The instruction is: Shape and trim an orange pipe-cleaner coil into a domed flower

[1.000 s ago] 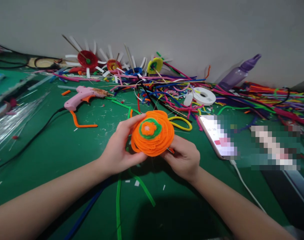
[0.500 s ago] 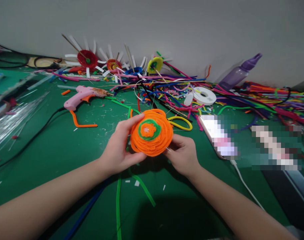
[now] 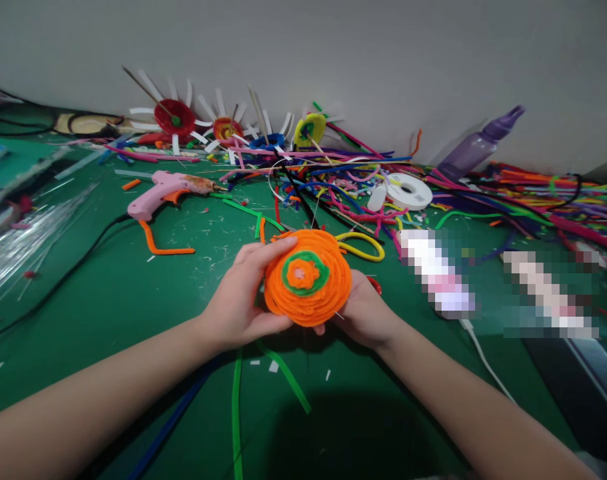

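Note:
Low in front of me is a round orange flower-like disc of coiled pipe cleaner, with a green ring and a small orange, pale-tipped centre. My left hand grips its left edge, the upper finger lying on the rim and the thumb below. Behind and under the right edge, my right hand is curled against the disc; most of its fingers are hidden, and a fingertip shows below the rim. A thin pale strand pokes out at the lower right. Just beyond the right hand, part of a red thing shows.
A pink glue gun lies left on the green table. Several coloured discs with white strips, such as the red one, stand behind piled pipe cleaners. A white spool, a purple bottle and a blurred-out phone with a cable are rightward.
The disc has come slightly down and to the right. My right hand has slid further under it, uncovering the red thing behind; my left hand keeps its grip.

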### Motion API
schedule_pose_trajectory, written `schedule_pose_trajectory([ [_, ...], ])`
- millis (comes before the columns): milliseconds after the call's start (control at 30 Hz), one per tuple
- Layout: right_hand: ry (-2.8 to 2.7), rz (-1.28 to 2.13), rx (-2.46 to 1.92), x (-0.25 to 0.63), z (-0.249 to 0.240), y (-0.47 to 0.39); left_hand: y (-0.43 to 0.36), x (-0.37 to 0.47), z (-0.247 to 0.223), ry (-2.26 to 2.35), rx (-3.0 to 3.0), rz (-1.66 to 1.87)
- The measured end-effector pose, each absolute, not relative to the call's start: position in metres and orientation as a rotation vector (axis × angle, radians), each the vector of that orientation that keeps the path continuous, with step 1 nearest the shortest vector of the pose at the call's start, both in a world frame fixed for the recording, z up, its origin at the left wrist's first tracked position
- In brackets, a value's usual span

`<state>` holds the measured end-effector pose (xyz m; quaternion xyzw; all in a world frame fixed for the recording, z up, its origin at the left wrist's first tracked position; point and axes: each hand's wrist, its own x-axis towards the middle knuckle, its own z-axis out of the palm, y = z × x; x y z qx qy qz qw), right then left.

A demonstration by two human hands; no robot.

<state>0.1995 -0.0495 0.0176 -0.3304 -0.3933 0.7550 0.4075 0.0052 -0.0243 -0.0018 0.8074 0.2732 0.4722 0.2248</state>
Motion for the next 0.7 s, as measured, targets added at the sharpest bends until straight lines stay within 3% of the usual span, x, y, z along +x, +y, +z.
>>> schedule_pose_trajectory([
  [433, -0.905, 2.214, -0.705, 0.199, 0.024, -0.052, -0.025, 0.007, -0.009, 0.759, 2.250, 1.174],
  [700, -1.162, 1.827, -0.902, 0.198, 0.028, -0.048, -0.025, 0.008, 0.001, 0.825, 2.128, 1.309],
])
